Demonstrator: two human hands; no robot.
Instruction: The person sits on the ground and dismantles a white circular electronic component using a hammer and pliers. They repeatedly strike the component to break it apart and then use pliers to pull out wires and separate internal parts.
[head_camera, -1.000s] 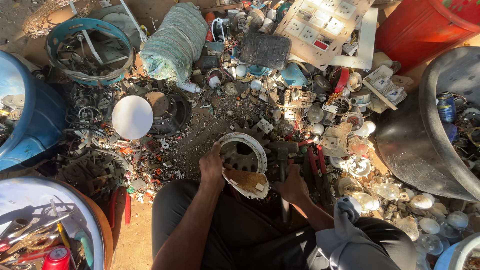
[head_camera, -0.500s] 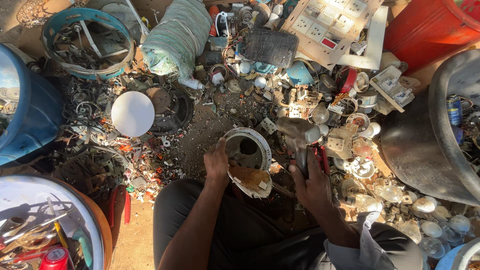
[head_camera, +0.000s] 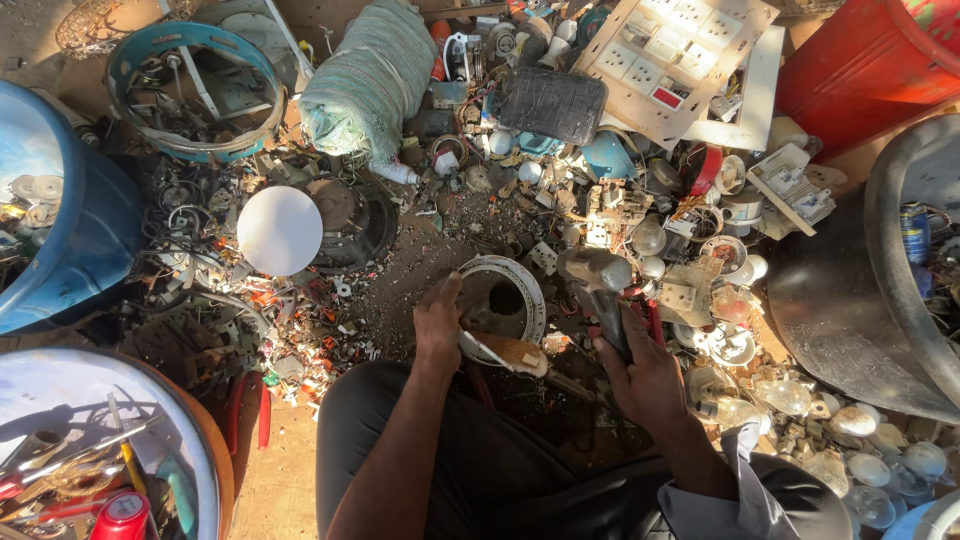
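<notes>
- Bare dirt ground (head_camera: 420, 270), heaped with electrical scrap; seated person's dark-trousered lap at 6 o'clock.
- Left hand (head_camera: 438, 325) clamped over the near-left rim of a white ring-shaped fitting (head_camera: 505, 305), fingers curled on it.
- One fitting, lying flat on the dirt at frame centre, open face up, dark hole in its middle; a torn brown flap hangs off its edge toward 5 o'clock.
- Right hand (head_camera: 645, 375) clenched round the handle of a hammer (head_camera: 600, 290), at 3 o'clock of the fitting.
- One hammer: long axis runs roughly 5 to 11 o'clock, metal head up at the 11 end, just beside the fitting's right rim; contact unclear.
- One white round dome (head_camera: 279, 230), 9 o'clock of the fitting, well apart.
- Containers: blue drum (head_camera: 90, 225) at far 9 o'clock, contents hidden; round tub (head_camera: 215, 470) at 7 o'clock holding tools and a red can; blue ring frame (head_camera: 195, 90) at 11 o'clock around loose metal parts; dark metal basin (head_camera: 850, 320) at 3 o'clock; red bucket (head_camera: 870, 60) at 1 o'clock.
- Several loose bulbs (head_camera: 860, 445) at 4 o'clock.
</notes>
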